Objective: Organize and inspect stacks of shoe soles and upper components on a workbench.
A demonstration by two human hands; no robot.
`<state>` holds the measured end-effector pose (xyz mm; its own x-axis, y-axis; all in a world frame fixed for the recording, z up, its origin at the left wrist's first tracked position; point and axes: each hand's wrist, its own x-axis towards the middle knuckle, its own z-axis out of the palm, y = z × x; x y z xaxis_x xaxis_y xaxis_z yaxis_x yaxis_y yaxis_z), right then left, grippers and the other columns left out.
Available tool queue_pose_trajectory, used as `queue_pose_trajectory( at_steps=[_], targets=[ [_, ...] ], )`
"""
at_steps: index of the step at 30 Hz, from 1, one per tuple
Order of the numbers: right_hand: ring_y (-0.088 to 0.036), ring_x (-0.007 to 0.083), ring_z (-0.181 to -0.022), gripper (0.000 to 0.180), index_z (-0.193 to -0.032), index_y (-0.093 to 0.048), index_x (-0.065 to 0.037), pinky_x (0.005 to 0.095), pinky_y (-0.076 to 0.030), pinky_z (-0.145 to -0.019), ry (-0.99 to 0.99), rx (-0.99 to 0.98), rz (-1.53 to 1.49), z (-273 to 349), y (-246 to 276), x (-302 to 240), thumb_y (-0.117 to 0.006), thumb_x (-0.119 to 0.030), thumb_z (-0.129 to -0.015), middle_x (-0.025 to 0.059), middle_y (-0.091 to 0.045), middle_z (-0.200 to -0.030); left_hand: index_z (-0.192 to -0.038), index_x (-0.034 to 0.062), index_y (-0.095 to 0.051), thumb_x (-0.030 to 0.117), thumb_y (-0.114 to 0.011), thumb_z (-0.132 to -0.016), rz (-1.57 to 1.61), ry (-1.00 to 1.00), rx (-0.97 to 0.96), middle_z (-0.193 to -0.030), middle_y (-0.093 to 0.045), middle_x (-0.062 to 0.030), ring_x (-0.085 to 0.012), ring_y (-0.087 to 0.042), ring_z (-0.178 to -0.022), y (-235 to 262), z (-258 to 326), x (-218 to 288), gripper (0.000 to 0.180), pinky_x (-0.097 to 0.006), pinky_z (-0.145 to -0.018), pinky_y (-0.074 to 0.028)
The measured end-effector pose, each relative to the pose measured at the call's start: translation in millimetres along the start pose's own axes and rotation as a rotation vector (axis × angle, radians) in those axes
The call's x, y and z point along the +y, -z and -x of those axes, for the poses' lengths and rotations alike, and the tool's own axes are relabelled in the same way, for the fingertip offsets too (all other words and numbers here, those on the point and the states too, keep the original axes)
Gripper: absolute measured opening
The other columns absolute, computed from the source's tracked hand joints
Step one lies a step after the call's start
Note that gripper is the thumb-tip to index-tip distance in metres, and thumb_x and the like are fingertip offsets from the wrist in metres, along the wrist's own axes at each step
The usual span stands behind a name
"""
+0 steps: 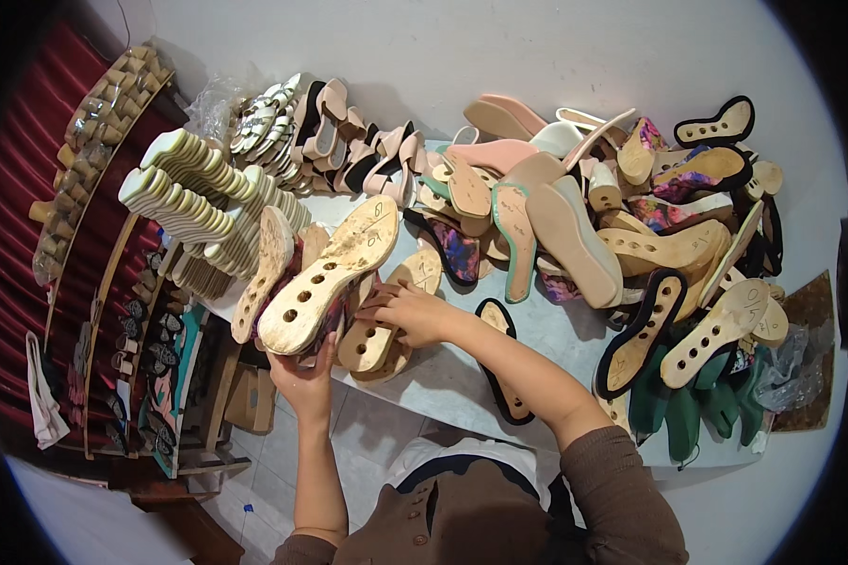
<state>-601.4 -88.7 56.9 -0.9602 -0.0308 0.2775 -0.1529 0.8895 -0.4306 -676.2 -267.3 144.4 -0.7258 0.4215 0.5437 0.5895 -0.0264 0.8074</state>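
My left hand (303,375) is closed around the heel end of a pale wooden shoe sole (334,268), tilted with its holed underside up. Floral covering shows beneath it. Against its left side leans another wooden sole (257,273) with holes. My right hand (410,313) reaches in from the right, with its fingers stretched over a lower wooden sole (366,347) beside the held one. That lower sole lies on others near the table's front edge. The undersides of my right fingers are hidden.
On the light table (452,363), soles and wedges (575,240) pile up at the right, beside green shoe forms (683,419). Stacked cream soles (184,202) and pink sandals (330,127) line the left and back. A shelf of heels (94,141) stands against a red curtain (28,188).
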Motion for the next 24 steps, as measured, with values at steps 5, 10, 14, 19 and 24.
queue_pose_trajectory(
  at_steps=[5, 10, 14, 19, 24],
  targets=[
    [-0.052, 0.0323, -0.103, 0.068, -0.124, -0.048, -0.016, 0.0409, -0.039, -0.094, -0.099, 0.001, -0.042, -3.3, -11.6, -3.2, -0.067, -0.004, -0.059, 0.0091, -0.058, -0.107, -0.115, -0.0055, -0.046, 0.001, -0.075, -0.070, 0.043, -0.017, -0.038, -0.108, -0.058, -0.0134, -0.0178, -0.058, -0.096, 7.5, -2.9, -8.5, 0.053, -0.028, -0.081, -0.048],
    [-0.052, 0.0328, -0.100, 0.064, -0.120, -0.050, -0.013, 0.0388, -0.044, -0.085, -0.081, 0.010, -0.156, -1.0, -4.5, -3.2, -0.065, 0.002, -0.060, 0.0113, -0.057, -0.103, -0.114, -0.0059, -0.046, 0.002, -0.075, -0.070, -0.073, -0.087, -0.073, -0.107, -0.059, -0.0146, -0.0188, -0.058, -0.096, 21.4, -7.7, -26.5, 0.053, -0.030, -0.083, -0.047],
    [-0.051, 0.0313, -0.100, 0.063, -0.120, -0.050, -0.014, 0.0390, -0.044, -0.084, -0.125, -0.037, -0.195, -8.8, 19.5, -25.2, -0.061, 0.007, -0.062, 0.0114, -0.055, -0.103, -0.115, -0.0064, -0.046, 0.001, -0.075, -0.070, 0.091, -0.027, -0.089, -0.108, -0.059, -0.0150, -0.0185, -0.058, -0.097, 31.5, -14.3, -23.3, 0.055, -0.030, -0.085, -0.045],
    [-0.051, 0.0307, -0.102, 0.061, -0.119, -0.051, -0.014, 0.0383, -0.043, -0.086, -0.006, 0.095, -0.241, -7.6, 13.3, -33.7, -0.057, 0.010, -0.063, 0.0117, -0.055, -0.104, -0.118, -0.0062, -0.045, 0.002, -0.076, -0.069, 0.174, -0.025, -0.091, -0.110, -0.058, -0.0139, -0.0179, -0.057, -0.098, 40.7, -22.5, -28.5, 0.059, -0.030, -0.086, -0.044],
    [-0.051, 0.0317, -0.103, 0.061, -0.118, -0.051, -0.012, 0.0374, -0.043, -0.086, -0.185, -0.034, -0.250, -15.8, 6.0, -32.2, -0.056, 0.011, -0.063, 0.0132, -0.055, -0.105, -0.118, -0.0063, -0.045, 0.004, -0.077, -0.068, 0.161, -0.067, -0.129, -0.110, -0.058, -0.0137, -0.0177, -0.056, -0.099, 52.7, -29.8, -37.2, 0.060, -0.030, -0.087, -0.044]
  ],
)
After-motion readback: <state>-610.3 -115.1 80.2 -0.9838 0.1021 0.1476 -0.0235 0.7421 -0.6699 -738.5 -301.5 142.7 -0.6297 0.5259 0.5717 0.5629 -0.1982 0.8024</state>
